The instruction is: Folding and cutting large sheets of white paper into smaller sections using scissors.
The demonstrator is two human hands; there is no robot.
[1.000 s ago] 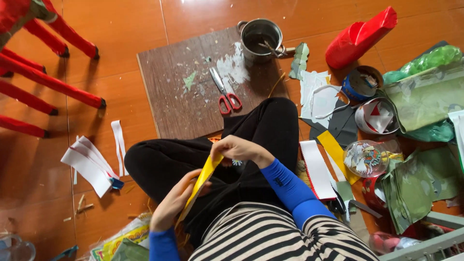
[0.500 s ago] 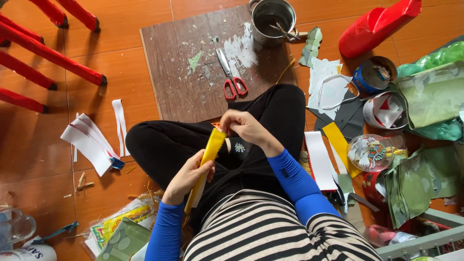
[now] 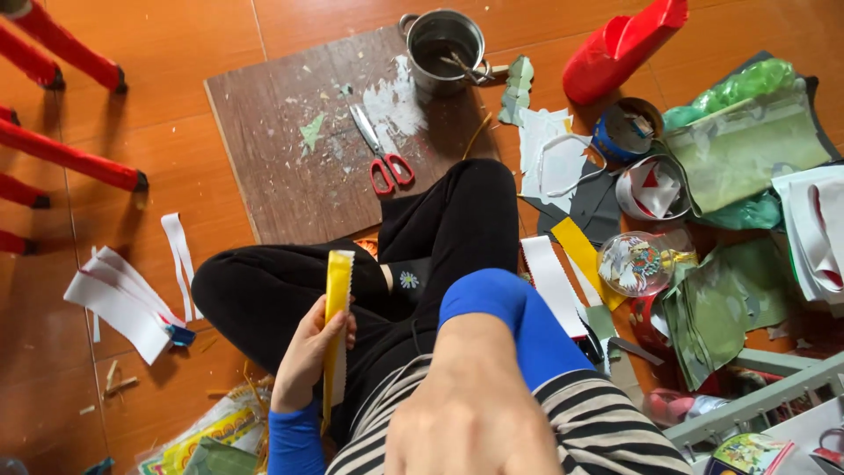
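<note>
The left hand (image 3: 309, 352) is closed around a yellow paper strip (image 3: 337, 299), fingers wrapped over its middle. The strip stands lengthwise, its zigzag top end pointing away above the fingers and its lower end trailing below the grip, over the lap. The right hand (image 3: 470, 413), raised close to the camera, is blurred; its grip cannot be told.

Bare floor (image 3: 176, 132) is left open toward the red chair legs (image 3: 70, 158). The right side is crowded by paper scraps (image 3: 554, 281), tins (image 3: 626, 132) and green bags (image 3: 747, 141); the board (image 3: 281, 149) ahead is blocked by scissors (image 3: 382, 158) and a pot (image 3: 446, 48).

A crinkly yellow and green printed plastic wrapper (image 3: 207, 435) lies at the bottom left of the frame — a small colourful printed box (image 3: 747, 455) sits bottom right.
</note>
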